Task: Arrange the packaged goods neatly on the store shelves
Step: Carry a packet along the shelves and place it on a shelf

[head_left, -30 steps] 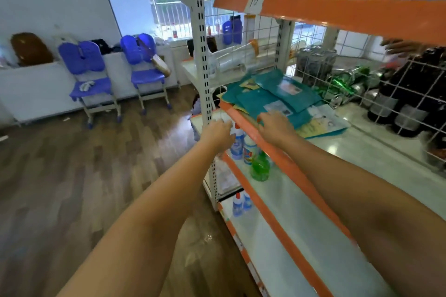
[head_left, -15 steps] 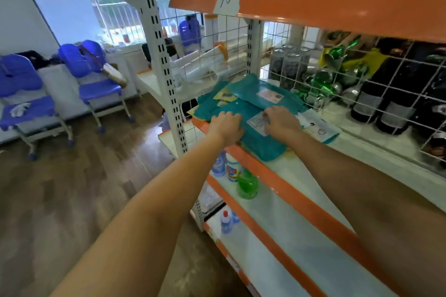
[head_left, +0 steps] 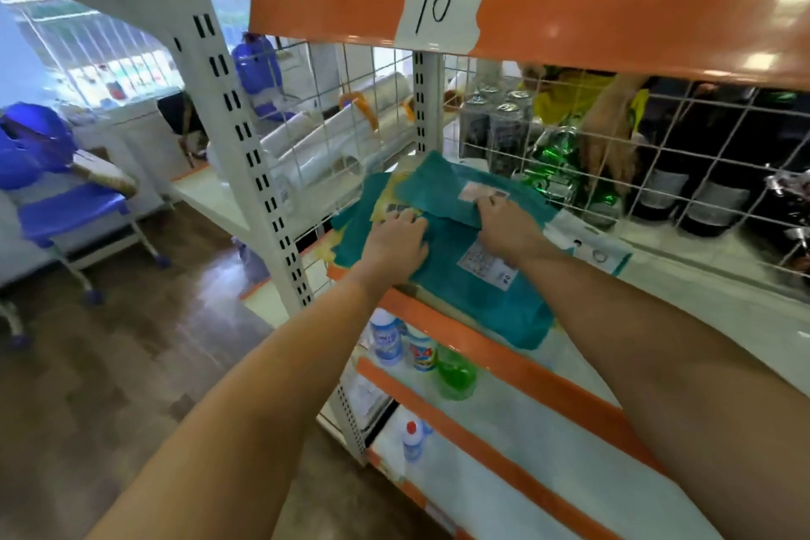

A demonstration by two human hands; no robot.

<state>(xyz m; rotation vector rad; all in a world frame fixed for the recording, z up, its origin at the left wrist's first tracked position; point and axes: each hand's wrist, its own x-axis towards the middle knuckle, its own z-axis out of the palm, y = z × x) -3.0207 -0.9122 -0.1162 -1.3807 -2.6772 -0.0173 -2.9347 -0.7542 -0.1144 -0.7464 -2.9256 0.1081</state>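
Teal packets [head_left: 477,289] lie on the shelf [head_left: 504,357] edge; left hand [head_left: 396,243] and right hand [head_left: 506,226], fingers bent, now press them further in, toward 12 o'clock; grip unclear.

Legible text: a handwritten "10" in black marker on a white paper tag [head_left: 439,9], stuck to the orange front edge of the upper shelf [head_left: 613,29]. The white label [head_left: 485,262] on the near teal package [head_left: 477,298] carries small print, too blurred to read. The pale label [head_left: 477,190] on the far teal package [head_left: 442,184] is likewise unreadable. The bottle [head_left: 423,352] on the lower shelf shows red and blue label graphics; characters cannot be made out.
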